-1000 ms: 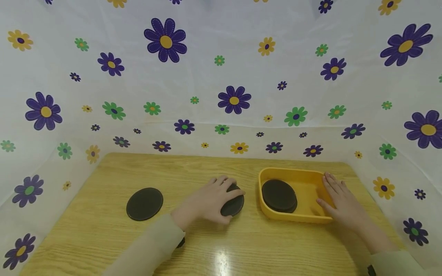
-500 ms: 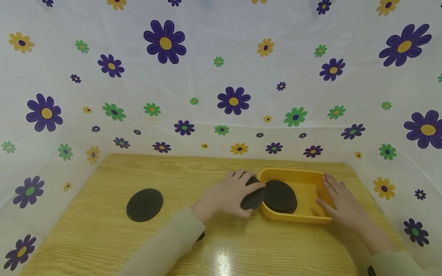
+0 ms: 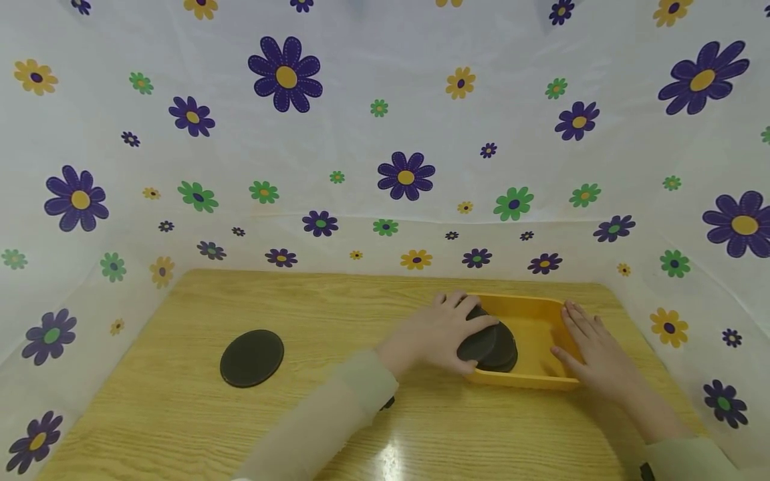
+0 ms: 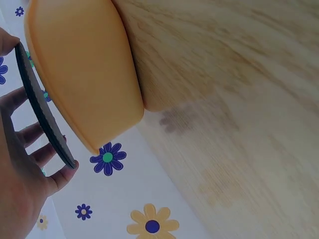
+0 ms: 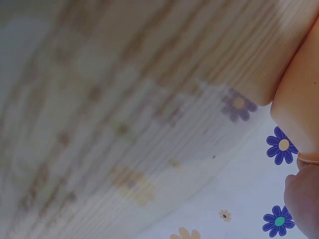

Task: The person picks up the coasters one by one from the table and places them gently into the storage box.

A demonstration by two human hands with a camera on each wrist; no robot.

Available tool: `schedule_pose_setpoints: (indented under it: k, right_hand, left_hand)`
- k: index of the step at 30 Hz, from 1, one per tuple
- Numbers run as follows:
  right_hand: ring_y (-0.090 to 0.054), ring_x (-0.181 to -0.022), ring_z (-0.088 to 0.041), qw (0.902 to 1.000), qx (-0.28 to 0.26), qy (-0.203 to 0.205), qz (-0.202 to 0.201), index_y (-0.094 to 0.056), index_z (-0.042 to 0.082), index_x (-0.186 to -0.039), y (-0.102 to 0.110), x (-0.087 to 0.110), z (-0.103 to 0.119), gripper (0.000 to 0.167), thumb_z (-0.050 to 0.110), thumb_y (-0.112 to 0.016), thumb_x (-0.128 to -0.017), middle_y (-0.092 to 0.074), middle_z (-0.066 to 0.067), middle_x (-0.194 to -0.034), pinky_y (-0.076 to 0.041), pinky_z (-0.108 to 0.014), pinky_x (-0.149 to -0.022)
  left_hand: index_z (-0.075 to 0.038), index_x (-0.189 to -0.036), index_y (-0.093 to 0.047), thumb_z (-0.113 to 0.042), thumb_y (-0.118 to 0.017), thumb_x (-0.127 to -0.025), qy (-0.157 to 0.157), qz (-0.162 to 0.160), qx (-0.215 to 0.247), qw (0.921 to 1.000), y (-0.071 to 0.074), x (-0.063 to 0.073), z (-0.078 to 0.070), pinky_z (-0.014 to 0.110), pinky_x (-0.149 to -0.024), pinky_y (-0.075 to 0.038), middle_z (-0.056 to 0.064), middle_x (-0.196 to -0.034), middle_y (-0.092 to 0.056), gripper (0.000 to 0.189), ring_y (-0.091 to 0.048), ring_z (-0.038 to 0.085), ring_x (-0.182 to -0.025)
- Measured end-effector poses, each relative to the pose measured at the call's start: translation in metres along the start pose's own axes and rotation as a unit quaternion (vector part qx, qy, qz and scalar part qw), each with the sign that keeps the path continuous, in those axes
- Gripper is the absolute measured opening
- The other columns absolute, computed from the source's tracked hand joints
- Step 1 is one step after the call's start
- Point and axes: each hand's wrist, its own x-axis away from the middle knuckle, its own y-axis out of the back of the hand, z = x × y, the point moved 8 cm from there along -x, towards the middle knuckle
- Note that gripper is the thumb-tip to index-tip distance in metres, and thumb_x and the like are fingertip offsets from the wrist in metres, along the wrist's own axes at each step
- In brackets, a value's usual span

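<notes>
My left hand [image 3: 445, 333] grips a round black coaster [image 3: 479, 342] by its edge, thumb on one side and fingers spread along the other. In the left wrist view that coaster [image 4: 45, 109] stands tilted beside the rim of the yellow tray [image 4: 84, 69]. From the head view it overlaps the tray's left end, partly covering the black discs [image 3: 506, 351] stacked inside. My right hand [image 3: 598, 347] rests with straight fingers on the right end of the tray [image 3: 529, 381]. Only a bit of the right hand [image 5: 304, 199] shows in its wrist view.
Another black coaster [image 3: 252, 358] lies flat at the left on the wooden table [image 3: 337, 300]. A white cloth [image 3: 337, 133] with printed flowers stands around the back and sides of the table.
My left hand has carried the coaster rightward from the middle of the table to over the tray's left end. The right hand, the tray and the left coaster have stayed in place.
</notes>
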Motion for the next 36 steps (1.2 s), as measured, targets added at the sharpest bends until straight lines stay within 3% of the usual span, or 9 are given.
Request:
schedule_pose_setpoints:
  k: [16, 28, 33, 36]
  right_hand:
    - [-0.009, -0.166, -0.039, 1.0000, 0.003, -0.004, 0.002, -0.028, -0.014, -0.161, -0.003, 0.000, -0.003, 0.078, 0.039, -0.055, -0.109, -0.023, -0.034, -0.170, 0.015, -0.032, -0.130]
    - [0.000, -0.168, -0.033, 0.9999, -0.002, -0.008, 0.007, -0.026, -0.014, -0.161, -0.004, 0.000, -0.003, 0.079, 0.038, -0.054, -0.109, -0.018, -0.032, -0.172, 0.017, -0.029, -0.129]
    - [-0.007, -0.166, -0.039, 1.0000, -0.002, -0.003, 0.000, -0.027, -0.014, -0.161, -0.002, 0.000, -0.001, 0.078, 0.037, -0.055, -0.109, -0.019, -0.033, -0.172, 0.016, -0.030, -0.130]
    - [-0.003, -0.167, -0.035, 1.0000, 0.000, -0.001, -0.003, -0.027, -0.015, -0.160, -0.001, 0.000, 0.000, 0.078, 0.036, -0.054, -0.109, -0.017, -0.032, -0.172, 0.015, -0.031, -0.130]
  left_hand:
    - [-0.039, -0.163, -0.036, -0.072, -0.059, -0.092, 0.006, 0.042, -0.034, 0.9985, -0.016, -0.048, -0.021, 0.044, -0.118, -0.040, -0.001, -0.161, -0.040, 0.082, -0.040, 0.020, -0.144]
    - [-0.041, -0.164, -0.037, -0.073, -0.056, -0.097, 0.027, 0.094, -0.055, 0.9937, -0.032, -0.051, -0.022, 0.038, -0.116, -0.040, -0.004, -0.162, -0.041, 0.077, -0.041, 0.017, -0.146]
    - [-0.041, -0.165, -0.035, -0.074, -0.051, -0.099, 0.024, 0.100, -0.071, 0.9921, -0.033, -0.051, -0.022, 0.037, -0.117, -0.039, -0.004, -0.164, -0.041, 0.075, -0.041, 0.016, -0.148]
    - [-0.040, -0.165, -0.034, -0.073, -0.047, -0.101, 0.018, 0.098, -0.082, 0.9916, -0.033, -0.050, -0.022, 0.037, -0.117, -0.039, -0.005, -0.163, -0.042, 0.073, -0.041, 0.016, -0.148]
